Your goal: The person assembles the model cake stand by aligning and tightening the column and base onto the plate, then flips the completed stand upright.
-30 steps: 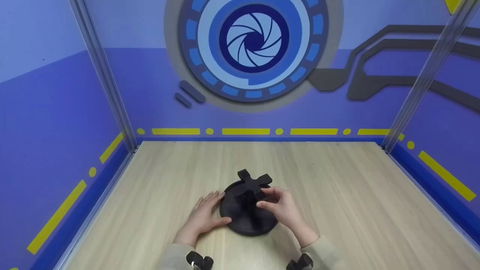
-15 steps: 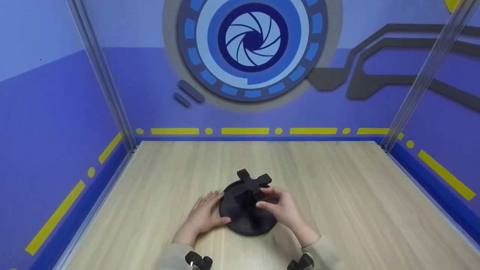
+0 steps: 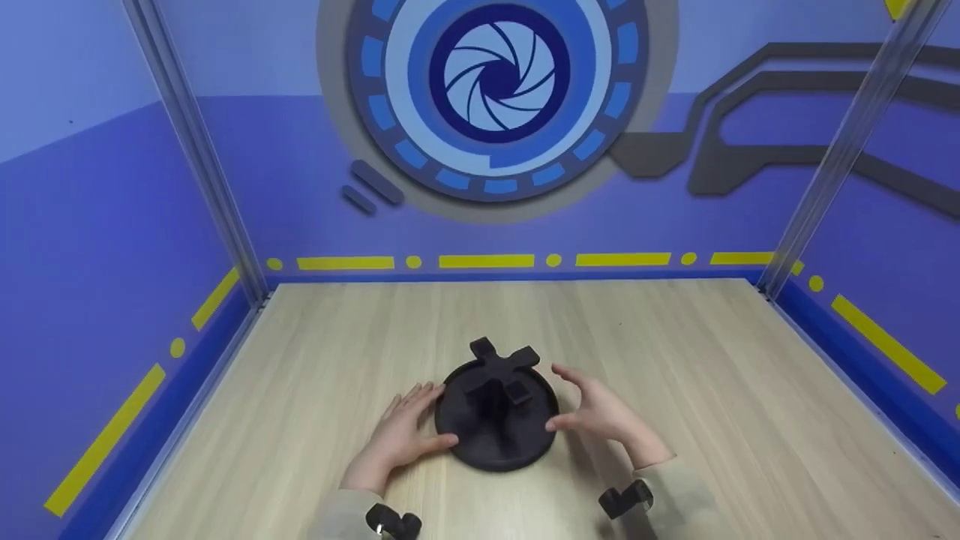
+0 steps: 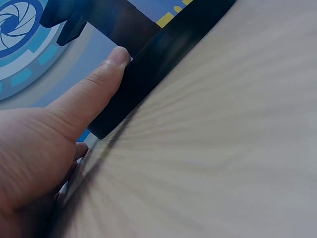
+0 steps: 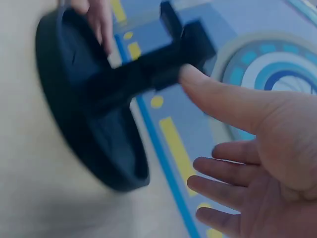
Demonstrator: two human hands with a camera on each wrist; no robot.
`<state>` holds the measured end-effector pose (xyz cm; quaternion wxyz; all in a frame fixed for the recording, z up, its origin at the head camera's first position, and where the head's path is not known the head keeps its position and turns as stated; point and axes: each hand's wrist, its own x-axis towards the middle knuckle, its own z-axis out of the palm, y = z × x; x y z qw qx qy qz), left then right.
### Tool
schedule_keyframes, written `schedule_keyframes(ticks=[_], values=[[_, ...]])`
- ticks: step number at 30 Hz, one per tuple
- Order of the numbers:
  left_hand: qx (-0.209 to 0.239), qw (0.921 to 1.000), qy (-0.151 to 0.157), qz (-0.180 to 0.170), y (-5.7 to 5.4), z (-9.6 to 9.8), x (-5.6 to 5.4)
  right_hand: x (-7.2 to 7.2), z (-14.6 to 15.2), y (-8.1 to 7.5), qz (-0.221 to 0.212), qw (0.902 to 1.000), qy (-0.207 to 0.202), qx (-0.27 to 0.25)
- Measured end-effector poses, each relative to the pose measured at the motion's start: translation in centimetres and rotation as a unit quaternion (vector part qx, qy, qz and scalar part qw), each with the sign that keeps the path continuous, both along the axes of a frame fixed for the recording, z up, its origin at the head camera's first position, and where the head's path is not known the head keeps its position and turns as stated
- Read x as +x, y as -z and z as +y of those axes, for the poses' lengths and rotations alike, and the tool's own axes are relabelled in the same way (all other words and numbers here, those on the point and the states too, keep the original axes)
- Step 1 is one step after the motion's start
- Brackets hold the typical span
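A black stand-like object on the table has a round dish-shaped base (image 3: pixel 484 454), an upright post (image 5: pixel 133 74) and a top with several short arms (image 3: pixel 501 366). My left hand (image 3: pixel 397 435) rests against the left side of the base, its fingertips and thumb touching the rim. In the left wrist view the straight thumb of my left hand (image 4: pixel 34 153) lies along the base rim (image 4: pixel 163 54). To the right of the stand, my right hand (image 3: pixel 604 412) holds nothing, its thumb and fingers spread apart. The right wrist view shows my right hand (image 5: pixel 292 144) with loosely extended fingers.
The stand is on a light wooden tabletop (image 3: pixel 360 330). Blue-purple panels (image 3: pixel 300 180) with yellow dashes rise at the back and both sides. Metal posts (image 3: pixel 202 165) mark the back corners. Each sleeved forearm carries a black wrist camera (image 3: pixel 626 499).
My right hand has let go of one short arm of the top and drawn back to the right, its fingers spreading. My left hand stays at the base rim.
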<state>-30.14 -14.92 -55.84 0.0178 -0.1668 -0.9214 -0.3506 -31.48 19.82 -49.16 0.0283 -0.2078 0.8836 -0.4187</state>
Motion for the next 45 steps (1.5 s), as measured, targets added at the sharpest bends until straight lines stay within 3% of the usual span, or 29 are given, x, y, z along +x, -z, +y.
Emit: schedule_keyframes(ticks=[8, 15, 27, 41, 45], values=[[0.001, 1.0, 0.003, 0.003, 0.1, 0.0, 0.1, -0.5, 0.6, 2.6, 0.003, 0.9967, -0.065, 0.048], [-0.008, 1.0, 0.002, 0.003, -0.1, 0.0, 0.1, -0.8, 0.4, 4.0, 0.011, 0.9954, -0.074, 0.06], [-0.005, 0.9993, -0.012, -0.034, -0.1, 0.0, 0.3, -0.8, 0.1, 4.4, 0.007, 0.9969, -0.05, 0.061], [-0.007, 0.999, -0.028, -0.033, -0.1, 0.3, 0.5, -1.0, 0.1, 4.6, 0.027, 0.9965, -0.056, 0.056], [-0.005, 0.9994, -0.019, -0.027, -0.2, 0.4, 0.4, -1.1, 0.1, 4.7, 0.025, 0.9969, -0.053, 0.053]])
